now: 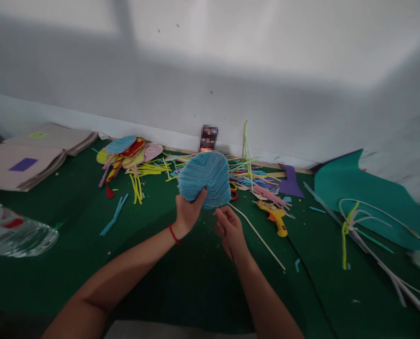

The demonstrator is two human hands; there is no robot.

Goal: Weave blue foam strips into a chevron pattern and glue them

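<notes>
My left hand (190, 212) grips a flat, rounded blue craft piece (206, 176) by its lower edge, thumb across the front. Slanting rows of light-blue strips cover its face and meet along a middle line. Just below its lower right edge, my right hand (230, 228) is closed in a pinch; what its fingers hold, if anything, is too small to make out. A thin pale stick (261, 235) lies on the table to the right of that hand. Farther right rests a yellow glue gun (275, 217) with a black cord.
Loose coloured strips (259, 181) are heaped along the wall. At left are finished-looking rounded pieces (128, 150), cardboard sheets (22, 162) and a clear plastic bottle (19, 230). A teal sheet (368, 197) and a purple sheet (291, 182) lie at right on the green table (142, 292).
</notes>
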